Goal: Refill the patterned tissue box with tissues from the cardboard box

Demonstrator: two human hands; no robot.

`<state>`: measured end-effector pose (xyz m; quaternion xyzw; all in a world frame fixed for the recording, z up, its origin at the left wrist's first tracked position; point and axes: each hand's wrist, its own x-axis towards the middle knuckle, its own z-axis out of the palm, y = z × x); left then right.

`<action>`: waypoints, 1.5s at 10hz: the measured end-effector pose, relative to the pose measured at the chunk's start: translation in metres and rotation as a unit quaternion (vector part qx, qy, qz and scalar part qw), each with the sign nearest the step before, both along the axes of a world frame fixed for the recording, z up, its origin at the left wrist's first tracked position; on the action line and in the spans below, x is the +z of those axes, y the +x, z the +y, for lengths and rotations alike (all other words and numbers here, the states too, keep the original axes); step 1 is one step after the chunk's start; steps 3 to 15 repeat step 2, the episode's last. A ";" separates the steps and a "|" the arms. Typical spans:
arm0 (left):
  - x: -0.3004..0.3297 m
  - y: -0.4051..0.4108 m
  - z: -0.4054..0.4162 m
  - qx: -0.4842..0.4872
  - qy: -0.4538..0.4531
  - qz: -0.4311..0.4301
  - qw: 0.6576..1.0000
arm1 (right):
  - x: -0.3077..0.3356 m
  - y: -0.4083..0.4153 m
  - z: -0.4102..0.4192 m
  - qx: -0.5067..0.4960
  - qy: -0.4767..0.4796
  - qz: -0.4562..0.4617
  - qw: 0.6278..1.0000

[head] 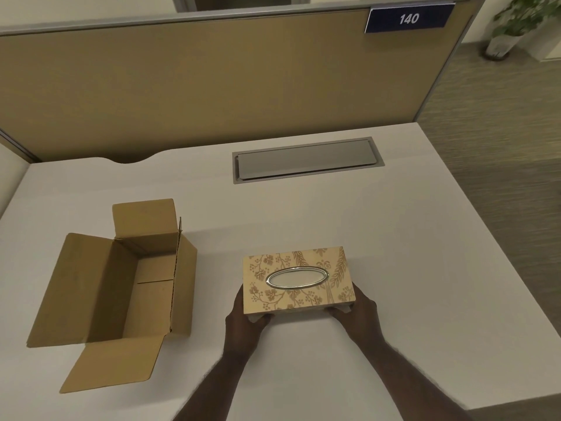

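Observation:
The patterned tissue box (303,294), beige with a brown floral print and a silver oval opening on top, sits at the middle front of the white desk (394,238). My left hand (244,322) grips its near left corner, and my right hand (353,311) grips its near right corner. White shows inside the oval. To the left stands the cardboard box (142,284) with all its flaps folded open; its inside looks bare, with no tissues in view.
A grey cable hatch (306,159) is set flush into the desk behind the tissue box. A tan partition panel (212,86) with a blue "140" sign closes off the back. The desk's right edge drops to carpet, where a potted plant (513,22) stands.

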<state>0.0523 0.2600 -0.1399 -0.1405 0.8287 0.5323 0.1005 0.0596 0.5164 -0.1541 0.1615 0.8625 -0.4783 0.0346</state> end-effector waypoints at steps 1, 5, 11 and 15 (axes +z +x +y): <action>0.005 -0.002 0.001 -0.013 0.009 0.006 1.000 | 0.007 -0.003 0.001 0.018 -0.017 0.009 1.000; 0.017 0.001 0.002 -0.012 0.042 0.023 0.999 | 0.018 -0.004 0.000 0.020 -0.030 0.026 0.999; 0.017 0.001 0.002 -0.012 0.042 0.023 0.999 | 0.018 -0.004 0.000 0.020 -0.030 0.026 0.999; 0.017 0.001 0.002 -0.012 0.042 0.023 0.999 | 0.018 -0.004 0.000 0.020 -0.030 0.026 0.999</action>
